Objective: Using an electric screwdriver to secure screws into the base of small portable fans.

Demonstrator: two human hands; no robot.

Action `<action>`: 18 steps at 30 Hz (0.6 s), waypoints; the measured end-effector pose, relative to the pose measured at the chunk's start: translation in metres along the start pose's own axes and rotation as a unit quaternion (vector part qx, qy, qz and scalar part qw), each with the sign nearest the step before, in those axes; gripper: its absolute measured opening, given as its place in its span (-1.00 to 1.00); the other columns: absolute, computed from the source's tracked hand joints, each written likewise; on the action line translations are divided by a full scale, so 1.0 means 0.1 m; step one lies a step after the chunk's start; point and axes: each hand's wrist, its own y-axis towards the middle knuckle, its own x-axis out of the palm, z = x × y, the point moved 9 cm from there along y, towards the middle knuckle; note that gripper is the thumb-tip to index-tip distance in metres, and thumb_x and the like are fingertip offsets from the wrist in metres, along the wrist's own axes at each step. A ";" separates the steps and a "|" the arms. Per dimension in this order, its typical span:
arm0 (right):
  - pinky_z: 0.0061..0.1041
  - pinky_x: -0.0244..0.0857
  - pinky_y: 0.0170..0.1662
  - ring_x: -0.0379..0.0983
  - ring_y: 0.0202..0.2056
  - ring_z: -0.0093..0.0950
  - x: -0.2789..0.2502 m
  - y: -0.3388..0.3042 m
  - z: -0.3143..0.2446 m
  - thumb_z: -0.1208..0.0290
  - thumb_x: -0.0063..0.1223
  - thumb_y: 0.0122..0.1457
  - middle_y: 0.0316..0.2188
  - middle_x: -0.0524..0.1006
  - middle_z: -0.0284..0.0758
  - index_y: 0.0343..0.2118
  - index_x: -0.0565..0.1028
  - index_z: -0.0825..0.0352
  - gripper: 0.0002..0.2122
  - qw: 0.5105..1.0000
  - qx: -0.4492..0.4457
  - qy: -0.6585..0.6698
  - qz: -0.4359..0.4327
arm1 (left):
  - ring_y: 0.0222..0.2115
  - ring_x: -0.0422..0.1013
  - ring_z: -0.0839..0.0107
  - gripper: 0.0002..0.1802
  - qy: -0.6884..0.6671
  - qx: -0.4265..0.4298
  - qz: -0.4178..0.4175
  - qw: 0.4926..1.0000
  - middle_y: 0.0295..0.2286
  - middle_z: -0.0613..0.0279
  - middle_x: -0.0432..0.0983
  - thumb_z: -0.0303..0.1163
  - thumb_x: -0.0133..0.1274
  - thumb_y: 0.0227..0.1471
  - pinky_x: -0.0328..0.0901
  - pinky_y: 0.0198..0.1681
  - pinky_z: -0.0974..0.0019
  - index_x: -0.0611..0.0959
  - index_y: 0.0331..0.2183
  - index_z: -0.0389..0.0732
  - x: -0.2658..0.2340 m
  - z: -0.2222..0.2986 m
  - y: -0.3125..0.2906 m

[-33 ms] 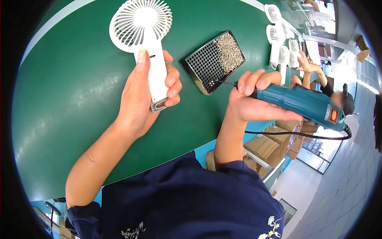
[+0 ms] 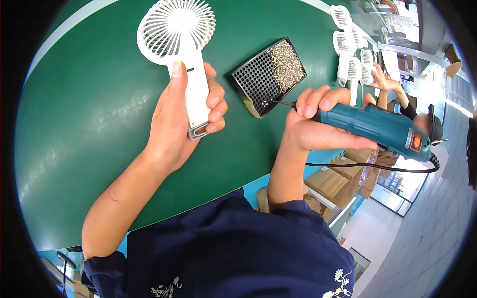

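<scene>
My left hand (image 2: 174, 111) is wrapped round the handle of a white handheld fan (image 2: 195, 92), its round grille pointing away from me. A grey loop sticks out at the bottom of the handle. In my right hand (image 2: 318, 116) is a teal electric screwdriver (image 2: 372, 128), held nearly level with its thin bit pointing left. The bit's tip is over the near right corner of a black screw tray (image 2: 243, 97). This tray has a grid of holes, and a heap of small silvery screws (image 2: 287, 64) covers its far right part.
Several more white fans (image 2: 343, 43) lie at the far right of the green table (image 2: 99, 124). A co-worker's hands (image 2: 385, 82) are close to them. The screwdriver's black cable (image 2: 367, 169) loops below it. Cardboard boxes (image 2: 328, 184) stand beyond the table's right edge.
</scene>
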 end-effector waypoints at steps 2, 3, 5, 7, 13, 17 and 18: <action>-0.60 0.05 -0.84 0.11 -0.84 -0.55 0.00 -0.01 0.02 -0.51 -0.73 -0.04 -0.69 0.27 -0.33 0.07 0.05 0.13 -0.17 1.000 0.004 -0.006 0.015 | -0.57 0.17 0.52 -0.46 0.000 0.000 -0.002 1.000 -0.55 0.29 0.22 0.13 -0.43 0.23 0.13 -0.56 0.47 0.30 -0.21 -0.18 0.00 0.00 0.00; -0.61 0.06 -0.84 0.11 -0.84 -0.55 -0.02 -0.02 0.03 -0.52 -0.73 -0.04 -0.69 0.27 -0.34 0.07 0.06 0.14 -0.17 0.999 0.007 -0.012 0.029 | -0.57 0.17 0.52 -0.46 -0.001 -0.001 -0.001 1.000 -0.55 0.29 0.22 0.13 -0.43 0.23 0.13 -0.56 0.47 0.30 -0.21 -0.18 0.00 0.00 0.00; -0.60 0.07 -0.84 0.11 -0.84 -0.55 -0.03 -0.01 0.09 -0.52 -0.72 -0.05 -0.70 0.27 -0.34 0.06 0.06 0.16 -0.16 1.000 0.008 0.019 0.011 | -0.57 0.17 0.52 -0.46 0.002 -0.004 -0.006 1.000 -0.55 0.29 0.22 0.13 -0.43 0.23 0.13 -0.56 0.47 0.30 -0.21 -0.19 0.01 0.00 0.00; -0.60 0.07 -0.84 0.11 -0.84 -0.55 -0.01 0.00 0.09 -0.52 -0.72 -0.05 -0.70 0.27 -0.34 0.06 0.07 0.17 -0.15 0.999 0.010 0.051 -0.006 | -0.57 0.17 0.52 -0.46 0.003 -0.003 -0.005 1.000 -0.55 0.29 0.22 0.14 -0.43 0.23 0.13 -0.56 0.47 0.30 -0.20 -0.19 0.02 0.00 0.00; -0.61 0.06 -0.84 0.11 -0.84 -0.55 0.04 0.00 0.05 -0.54 -0.70 -0.08 -0.70 0.27 -0.35 0.03 0.10 0.17 -0.14 1.000 0.005 0.005 -0.013 | -0.57 0.17 0.53 -0.45 0.001 -0.004 -0.009 1.000 -0.55 0.29 0.21 0.14 -0.42 0.22 0.13 -0.57 0.48 0.30 -0.21 -0.20 0.03 0.01 -0.01; -0.62 0.03 -0.84 0.10 -0.84 -0.55 0.01 -0.02 0.03 -0.53 -0.72 -0.06 -0.70 0.27 -0.35 0.02 0.11 0.17 -0.15 1.000 0.008 -0.005 0.019 | -0.57 0.17 0.54 -0.45 0.002 -0.002 -0.013 1.000 -0.56 0.29 0.21 0.13 -0.42 0.23 0.13 -0.57 0.49 0.31 -0.21 -0.20 0.04 0.02 -0.02; -0.62 0.01 -0.84 0.09 -0.84 -0.55 -0.02 -0.02 0.05 -0.52 -0.72 -0.05 -0.70 0.27 -0.35 0.03 0.10 0.16 -0.16 0.999 0.026 -0.003 0.043 | -0.57 0.17 0.54 -0.45 0.002 -0.003 -0.013 1.000 -0.56 0.29 0.21 0.13 -0.42 0.23 0.13 -0.57 0.49 0.31 -0.21 -0.20 0.04 0.02 -0.03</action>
